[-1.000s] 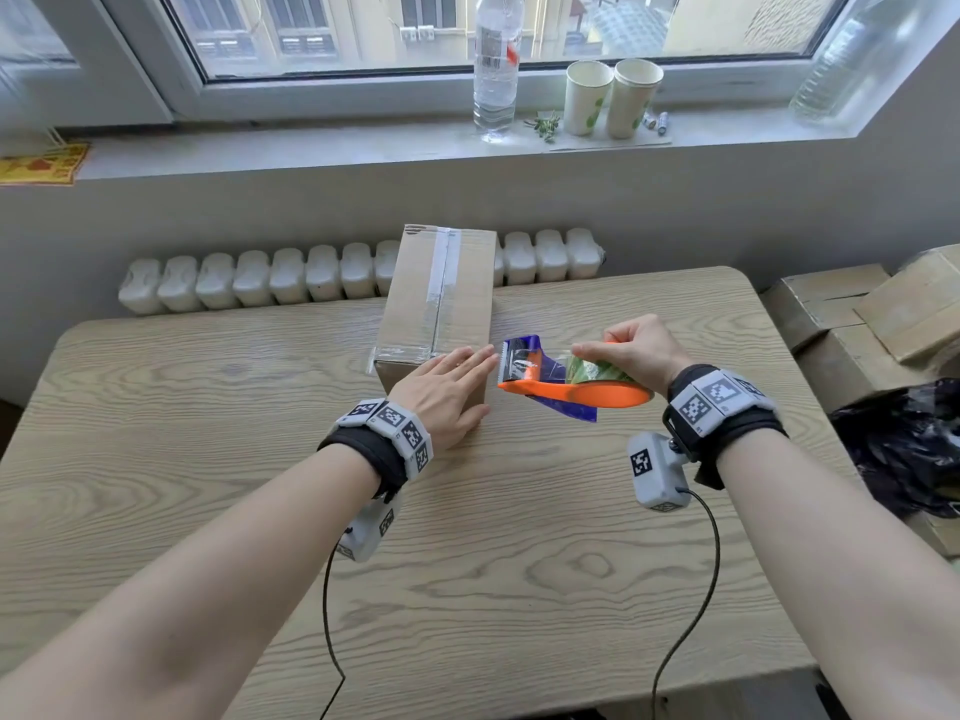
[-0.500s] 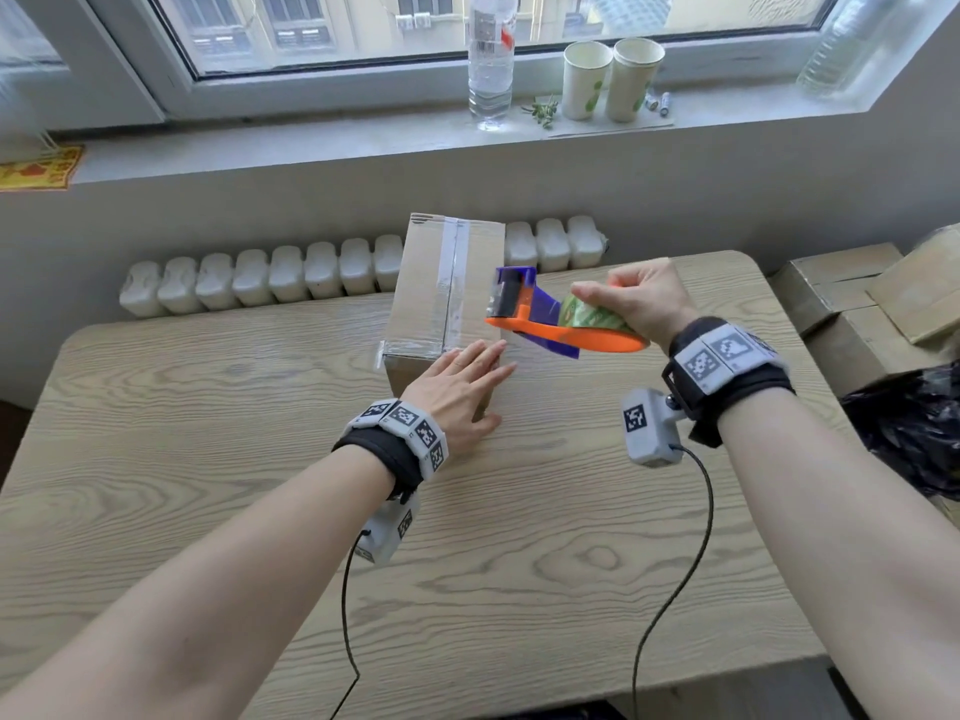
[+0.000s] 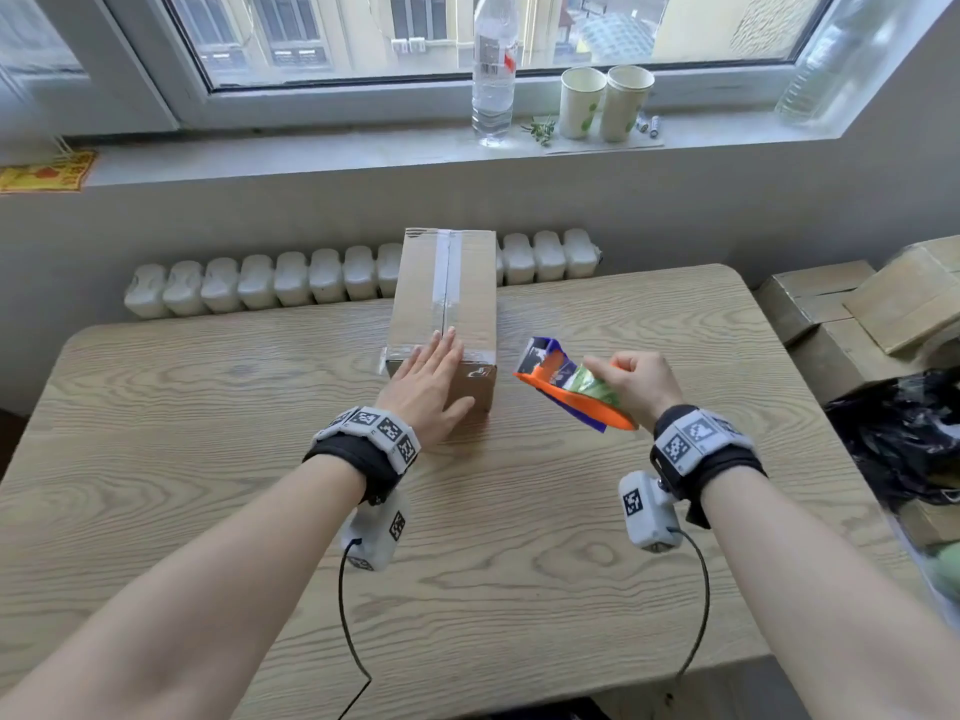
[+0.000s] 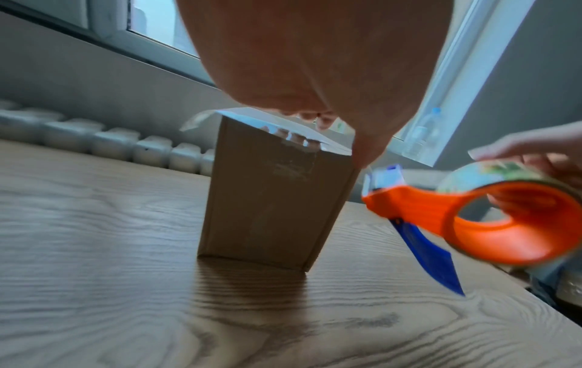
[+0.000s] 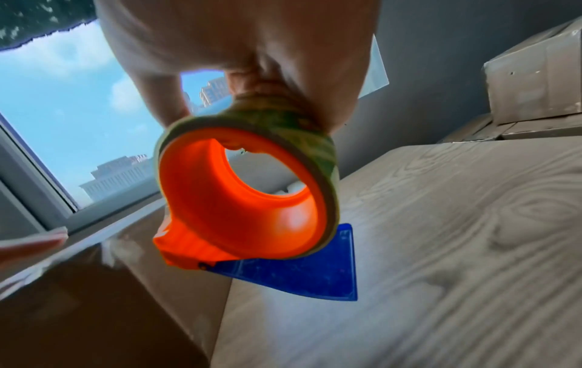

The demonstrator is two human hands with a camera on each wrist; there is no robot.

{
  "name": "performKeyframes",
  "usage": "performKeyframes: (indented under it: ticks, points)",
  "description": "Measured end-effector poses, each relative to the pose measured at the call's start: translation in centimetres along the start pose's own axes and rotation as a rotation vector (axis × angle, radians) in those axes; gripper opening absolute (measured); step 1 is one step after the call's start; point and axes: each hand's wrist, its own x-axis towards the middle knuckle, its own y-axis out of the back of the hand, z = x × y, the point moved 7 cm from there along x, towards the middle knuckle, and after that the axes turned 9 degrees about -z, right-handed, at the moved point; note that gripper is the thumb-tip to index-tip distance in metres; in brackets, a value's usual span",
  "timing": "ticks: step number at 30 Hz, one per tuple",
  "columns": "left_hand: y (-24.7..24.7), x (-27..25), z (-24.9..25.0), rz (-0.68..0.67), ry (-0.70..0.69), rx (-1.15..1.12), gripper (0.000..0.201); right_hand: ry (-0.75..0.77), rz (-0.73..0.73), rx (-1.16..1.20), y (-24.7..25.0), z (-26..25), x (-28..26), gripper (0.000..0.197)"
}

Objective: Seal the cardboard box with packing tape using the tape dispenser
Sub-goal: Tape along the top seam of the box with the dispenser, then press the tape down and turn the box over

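Pressing flat-fingered on the cardboard box [image 3: 441, 298], left hand [image 3: 426, 387]; right hand [image 3: 636, 384] grips tape dispenser [image 3: 566, 392].

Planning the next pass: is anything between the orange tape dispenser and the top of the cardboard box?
Nothing stands in the gap. The orange tape dispenser, gripped by the right hand, is off the brown cardboard box's right side. The left hand lies flat on the box's near end, over the taped seam there.
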Motion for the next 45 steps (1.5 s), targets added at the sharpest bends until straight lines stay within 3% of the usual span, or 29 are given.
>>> performKeyframes:
  ticks: [3,7,16,20,26,29,33,35,38,42,45]
  points:
    - [0.4,-1.2,-2.3,0.057,0.102,-0.054,0.071,-0.044,-0.037,-0.068,-2.2,1.6,-0.9,0.032]
    - [-0.2,-2.1,-4.9,0.074,0.193,-0.125,0.071,-0.082,-0.095,-0.195,-5.7,2.8,-2.1,0.038]
    - [-1.7,-2.8,-5.3,0.047,0.157,-0.364,0.076,-0.005,-0.176,-0.388,-11.0,3.5,-5.2,0.019]
    - [-1.9,-3.1,-4.8,0.061,0.147,-0.452,0.074,-0.022,-0.275,-0.501,-13.0,4.6,-5.7,0.034]
    - [-1.5,-3.2,-4.8,0.081,0.166,-0.559,0.07,-0.108,-0.494,-0.695,-15.8,6.4,-5.3,0.029]
    - [-1.5,-3.1,-5.0,0.084,0.185,-0.648,0.071,-0.136,-0.517,-0.719,-16.7,7.1,-5.2,0.029]
    - [-1.8,-3.2,-5.5,0.076,0.219,-0.793,0.071,-0.104,-0.474,-0.677,-16.2,5.9,-5.2,0.031]
    - [-1.8,-3.2,-5.7,0.072,0.218,-0.833,0.066,-0.007,-0.313,-0.622,-14.2,3.7,-4.7,0.026]
    - [-1.0,-3.2,-5.9,0.123,0.216,-0.923,0.039,0.14,-0.087,-0.381,-11.2,-0.2,-3.9,0.032]
    - [-0.9,-2.8,-6.0,0.12,0.241,-1.012,0.053,0.133,-0.141,-0.119,-10.8,-2.9,-2.1,0.07]
    - [-2.1,-2.0,-6.9,0.103,0.233,-1.017,0.065,0.089,-0.251,-0.012,-12.4,-3.1,-0.8,0.083]
